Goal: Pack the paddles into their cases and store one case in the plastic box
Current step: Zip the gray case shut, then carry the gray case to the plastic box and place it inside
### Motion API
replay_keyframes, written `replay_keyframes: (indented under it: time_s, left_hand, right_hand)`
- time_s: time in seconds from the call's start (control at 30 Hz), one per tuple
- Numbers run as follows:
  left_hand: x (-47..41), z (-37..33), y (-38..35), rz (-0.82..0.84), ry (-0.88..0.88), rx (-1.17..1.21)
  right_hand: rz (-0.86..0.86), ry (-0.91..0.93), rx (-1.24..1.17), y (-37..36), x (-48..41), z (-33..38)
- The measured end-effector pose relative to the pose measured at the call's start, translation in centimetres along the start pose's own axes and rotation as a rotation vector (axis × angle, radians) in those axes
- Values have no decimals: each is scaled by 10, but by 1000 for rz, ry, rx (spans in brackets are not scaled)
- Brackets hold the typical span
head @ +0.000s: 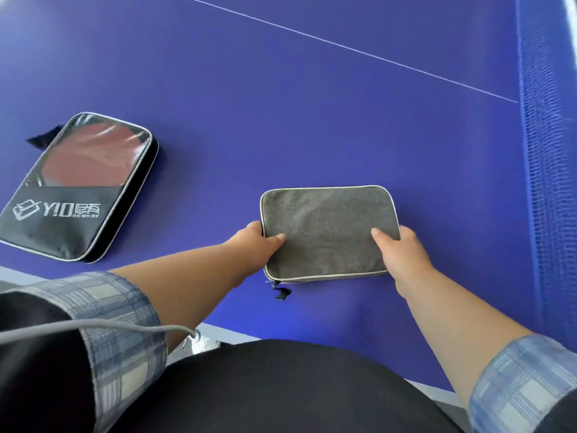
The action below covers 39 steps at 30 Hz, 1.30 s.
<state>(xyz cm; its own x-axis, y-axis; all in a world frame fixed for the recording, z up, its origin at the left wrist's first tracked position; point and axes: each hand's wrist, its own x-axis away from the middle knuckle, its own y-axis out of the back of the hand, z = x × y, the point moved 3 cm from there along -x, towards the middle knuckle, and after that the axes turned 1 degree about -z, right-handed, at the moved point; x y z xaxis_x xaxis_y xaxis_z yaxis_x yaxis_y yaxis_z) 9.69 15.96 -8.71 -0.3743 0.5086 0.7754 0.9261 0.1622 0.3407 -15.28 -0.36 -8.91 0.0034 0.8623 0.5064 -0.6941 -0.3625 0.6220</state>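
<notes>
Thumbs are pressing on the grey case (327, 226), the left hand (256, 242) gripping its left edge, the right hand (406, 257) its right corner. Seemingly zipped, it is lying on the counter (281, 120); lifting it level with both hands is looking wisest. The black case (78, 195) is lying well to its left.

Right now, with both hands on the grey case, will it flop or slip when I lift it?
Probably not floppy: the grey case looks flat with crisp piped edges, suggesting padding or a paddle inside. Its woven fabric looks grippy, so the left hand and right hand pinching its ends should hold. The zipper pull will likely dangle.
</notes>
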Motion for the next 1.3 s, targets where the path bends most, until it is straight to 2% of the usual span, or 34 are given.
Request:
replay_keyframes:
  time_s: [0.13,0.23,0.33,0.43,0.5,0.57,0.67,0.9,0.97,1.07,1.17,1.3]
  left_hand:
    - [15,-5,0,-90,53,139]
    - [28,-1,22,-122,55,400]
    - [38,7,53,-11,47,796]
    - [46,15,95,33,-31,971]
    - [51,23,122,10,-95,1073]
    - [58,31,147,20,-156,1121]
    - [68,53,184,38,-188,1146]
    - [69,121,295,76,-167,1097]
    - [66,129,310,44,-162,1122]
    - [62,140,330,-47,-183,1102]
    - [66,139,348,-279,-317,825]
    - [83,130,360,-464,-552,240]
  right_hand:
    - [106,-17,-78,6,-9,16]
    - [199,23,-170,-4,-7,40]
    - [269,98,-310,-27,9,77]
    - [275,138,-561,-59,33,122]
    - [245,-13,-824,-90,58,145]
    - [362,-174,-1025,-136,95,168]
    - [546,-272,-989,-208,155,194]
    - [632,-288,-967,-299,218,243]
    - [665,-285,-904,-308,224,249]
    - [627,-286,-755,-320,230,259]
    - [608,-222,-664,-322,238,277]
    - [685,-140,-911,-308,253,318]
